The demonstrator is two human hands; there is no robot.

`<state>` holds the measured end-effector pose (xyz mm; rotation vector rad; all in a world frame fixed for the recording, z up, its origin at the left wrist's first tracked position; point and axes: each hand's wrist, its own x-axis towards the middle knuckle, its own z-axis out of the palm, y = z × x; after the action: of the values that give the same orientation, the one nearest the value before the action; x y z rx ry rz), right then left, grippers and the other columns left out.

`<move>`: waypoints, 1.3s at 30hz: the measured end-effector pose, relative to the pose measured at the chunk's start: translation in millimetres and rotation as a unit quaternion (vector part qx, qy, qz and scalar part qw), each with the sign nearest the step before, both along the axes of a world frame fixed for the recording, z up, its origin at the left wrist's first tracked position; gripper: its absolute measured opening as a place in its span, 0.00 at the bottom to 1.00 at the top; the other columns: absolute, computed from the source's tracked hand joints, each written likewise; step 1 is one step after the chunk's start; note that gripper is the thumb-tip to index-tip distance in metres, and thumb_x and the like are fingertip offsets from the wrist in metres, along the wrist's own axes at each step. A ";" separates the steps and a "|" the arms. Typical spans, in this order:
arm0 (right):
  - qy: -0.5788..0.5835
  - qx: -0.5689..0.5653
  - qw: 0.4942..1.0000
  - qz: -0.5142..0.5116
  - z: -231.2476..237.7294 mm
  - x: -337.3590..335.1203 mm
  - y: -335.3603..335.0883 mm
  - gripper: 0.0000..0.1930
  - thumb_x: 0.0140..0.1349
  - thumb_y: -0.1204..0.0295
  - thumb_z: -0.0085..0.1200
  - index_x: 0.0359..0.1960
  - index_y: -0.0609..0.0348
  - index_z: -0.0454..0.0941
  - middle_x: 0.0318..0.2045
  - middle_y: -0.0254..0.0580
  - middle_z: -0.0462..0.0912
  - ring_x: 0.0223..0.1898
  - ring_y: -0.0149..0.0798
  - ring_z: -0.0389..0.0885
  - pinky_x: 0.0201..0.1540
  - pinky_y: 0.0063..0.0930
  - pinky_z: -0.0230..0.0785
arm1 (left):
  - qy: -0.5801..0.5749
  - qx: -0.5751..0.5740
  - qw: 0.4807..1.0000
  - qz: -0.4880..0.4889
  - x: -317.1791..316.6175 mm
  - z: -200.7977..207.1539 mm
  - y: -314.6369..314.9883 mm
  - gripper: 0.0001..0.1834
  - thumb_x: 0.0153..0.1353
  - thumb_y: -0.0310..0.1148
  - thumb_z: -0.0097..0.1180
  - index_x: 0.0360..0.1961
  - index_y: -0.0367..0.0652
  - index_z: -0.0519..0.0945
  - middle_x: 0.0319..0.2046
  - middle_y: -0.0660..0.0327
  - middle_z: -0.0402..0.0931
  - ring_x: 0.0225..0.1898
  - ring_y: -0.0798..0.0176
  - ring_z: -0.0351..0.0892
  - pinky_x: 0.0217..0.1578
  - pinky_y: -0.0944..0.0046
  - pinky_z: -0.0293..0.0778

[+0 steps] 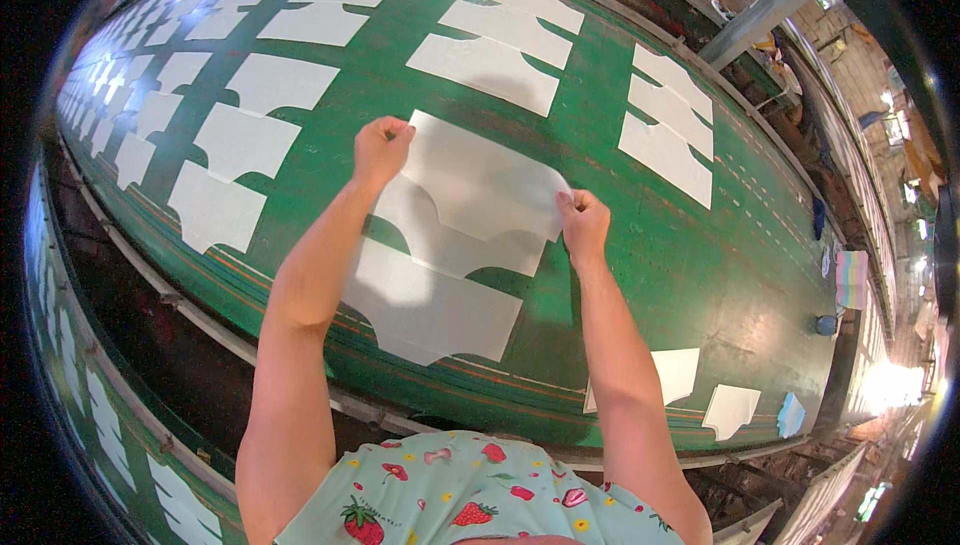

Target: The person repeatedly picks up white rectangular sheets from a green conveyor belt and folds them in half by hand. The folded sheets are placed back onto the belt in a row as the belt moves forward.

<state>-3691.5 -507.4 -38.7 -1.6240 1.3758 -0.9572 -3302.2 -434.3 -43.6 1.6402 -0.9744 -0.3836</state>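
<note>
Between my two hands a white cut fabric panel, shaped like a shirt body, is stretched out over the green table. My left hand pinches its upper left corner. At the right corner, which curls up a little, my right hand has its fingers closed on the edge. Beneath and nearer to me lie two similar white panels, a middle one and a near one, in an overlapping row. I cannot tell whether the held panel's lower edge touches the middle one.
More white panels lie in rows at the left, far middle and right. Near my right arm are a white stack, a smaller panel and a light blue piece. A grey post rises beyond the far edge.
</note>
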 end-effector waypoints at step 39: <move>-0.289 0.060 0.926 -0.234 -0.3 -54.0 31.3 0.11 0.82 0.71 0.56 0.56 0.62 0.84 0.35 0.38 0.87 0.28 0.29 0.84 0.27 0.24 0.76 | -0.526 0.192 0.757 -0.337 -317.2 2.8 -37.9 0.45 0.78 0.57 0.47 0.84 0.34 0.59 0.86 0.46 0.51 0.87 0.38 0.44 0.85 0.39 0.40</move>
<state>-3745.5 -476.2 -38.9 -0.8161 1.3750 -1.4542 -3619.4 -472.2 -40.8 1.8044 -2.5216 -0.0798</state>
